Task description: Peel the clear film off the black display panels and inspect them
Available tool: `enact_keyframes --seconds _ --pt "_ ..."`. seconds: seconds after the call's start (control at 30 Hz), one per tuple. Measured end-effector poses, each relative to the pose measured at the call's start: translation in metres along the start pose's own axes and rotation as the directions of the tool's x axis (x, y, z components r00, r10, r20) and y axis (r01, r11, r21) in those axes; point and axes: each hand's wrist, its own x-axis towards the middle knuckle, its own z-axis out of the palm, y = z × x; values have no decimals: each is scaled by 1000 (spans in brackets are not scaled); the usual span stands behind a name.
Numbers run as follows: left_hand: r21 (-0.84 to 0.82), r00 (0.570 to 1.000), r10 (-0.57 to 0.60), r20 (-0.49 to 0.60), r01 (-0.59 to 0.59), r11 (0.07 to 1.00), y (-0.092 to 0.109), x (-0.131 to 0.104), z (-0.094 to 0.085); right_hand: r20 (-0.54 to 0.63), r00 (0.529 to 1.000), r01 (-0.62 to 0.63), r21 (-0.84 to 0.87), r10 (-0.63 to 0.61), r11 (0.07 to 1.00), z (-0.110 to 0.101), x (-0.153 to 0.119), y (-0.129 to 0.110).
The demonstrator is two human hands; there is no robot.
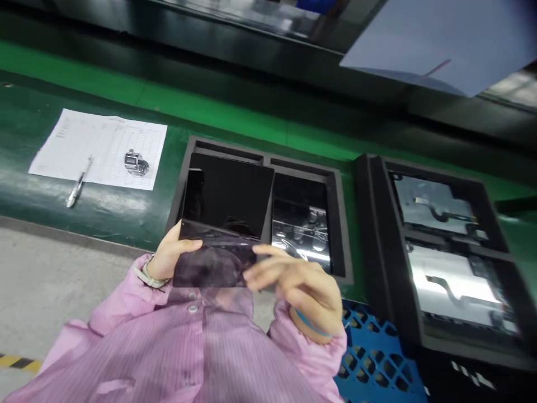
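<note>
A dark glossy panel (pixel 229 193) is tilted up over the left part of a grey foam tray (pixel 343 224). A thin see-through film (pixel 205 266) hangs along its lower edge, in front of the pink coat. My left hand (pixel 172 254) grips the panel and film at the lower left, thumb on top. On the right, my right hand (pixel 293 277) is slightly blurred, its fingers bent at the film's right edge; what they pinch is hard to make out. Another glossy panel (pixel 300 210) lies in the tray's right compartment.
Paper sheets (pixel 100 148) with a metal tally counter (pixel 136 163) and a pen (pixel 75 190) lie at the left. At the right stands a black foam tray (pixel 377 235) with silvery parts (pixel 457 274), near a blue crate (pixel 373 352). A pale sheet (pixel 432 39) hangs above.
</note>
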Motion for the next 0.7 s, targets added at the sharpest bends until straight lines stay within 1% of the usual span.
enact_keyframes --seconds 0.07,0.13,0.17,0.23,0.27,0.3,0.33,0.37,0.4,0.43,0.47,0.5,0.53,0.57,0.7 --pt "-10 1000 8 5 -8 1000 2 -4 -1 -4 1000 19 93 -18 995 -1 -8 -4" --pt "-5 999 31 16 -31 1000 2 -7 -4 13 1000 -11 77 10 997 -1 -11 -8" --pt "5 999 40 24 -40 999 1 -8 -6 35 998 -59 42 58 997 -1 -11 -11" --pt "32 998 36 49 -37 999 -1 -10 -9 36 981 -188 -94 192 978 2 -8 -17" --pt "42 998 26 64 -28 999 -1 -10 -11 7 969 -241 -203 247 949 4 -4 -20" --pt "47 997 13 81 -17 999 -2 -10 -12 -41 962 -268 -333 270 904 7 0 -23" --pt "48 995 -1 100 -3 999 -3 -10 -13 -100 965 -261 -475 243 841 10 6 -26" --pt "46 993 -12 115 6 999 -3 -11 -14 -144 974 -227 -614 175 756 13 12 -29" --pt "48 992 -17 125 11 999 -3 -11 -15 -161 983 -179 -729 88 661 17 19 -30" --pt "57 991 -14 130 7 998 -3 -11 -15 -148 989 -128 -811 11 571 20 26 -31" --pt "71 991 -5 131 -4 997 -2 -12 -15 -121 992 -82 -861 -45 502 23 32 -32" --pt "90 991 8 132 -20 996 -2 -13 -14 -91 993 -47 -885 -74 464 25 39 -32" --pt "112 990 18 137 -34 993 -1 -14 -14 -63 995 -19 -891 -82 453 27 44 -31" --pt "137 989 21 145 -42 990 0 -15 -14 -39 996 0 -887 -74 462 30 50 -31" --pt "233 983 2 183 -45 971 5 -18 -12 76 997 64 -838 -1 541 39 70 -29"
